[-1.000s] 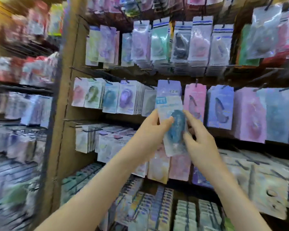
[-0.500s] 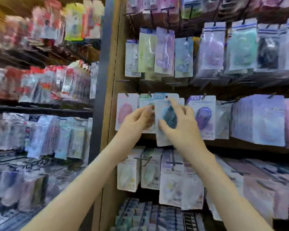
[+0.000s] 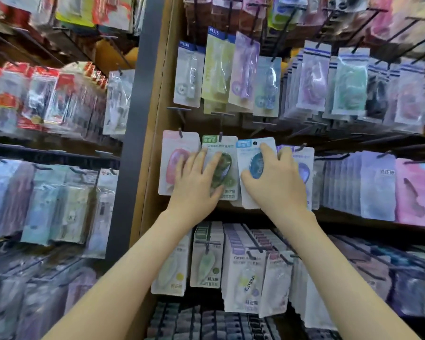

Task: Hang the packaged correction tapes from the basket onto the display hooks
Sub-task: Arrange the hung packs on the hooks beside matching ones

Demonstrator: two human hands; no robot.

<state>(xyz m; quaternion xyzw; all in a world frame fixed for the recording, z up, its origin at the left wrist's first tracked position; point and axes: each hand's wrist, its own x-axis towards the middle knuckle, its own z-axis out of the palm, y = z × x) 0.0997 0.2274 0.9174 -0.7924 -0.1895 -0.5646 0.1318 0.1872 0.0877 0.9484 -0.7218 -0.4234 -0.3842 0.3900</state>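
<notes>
Several rows of red-topped packs [image 3: 47, 94] hang blurred on the shelving at far left, with pale blue and green ones in the row below. A grey upright post [image 3: 135, 119] stands beside them, and next to it begins a wooden display panel [image 3: 155, 119] set with black hooks.

On the panel's middle row, a pink correction tape pack [image 3: 172, 153] hangs from a hook [image 3: 180, 133] at its top. Just beside it hangs a green pack [image 3: 228, 155] on its own peg. The left hand [image 3: 196, 182] lies flat across both, fingers straight and spread, pressing them toward the panel.

Next comes the blue correction tape pack [image 3: 247, 153], tilted a little, its left edge overlapping the green pack. The right hand [image 3: 277, 182] grips it, with the thumb near the lower left of the blister and the fingers curved over the front. The hang hole at the pack's top shows as a dark dot; whether a hook passes through it cannot be told. Both hands sit close together but do not touch.

Behind the right hand's fingers hangs a purple pack [image 3: 304, 165], then thick stacks of lilac and pink packs [image 3: 411, 190] toward the right edge. Long packs [image 3: 189, 74] hang in the row above, and white ones [image 3: 206, 261] in the row below the forearms.
</notes>
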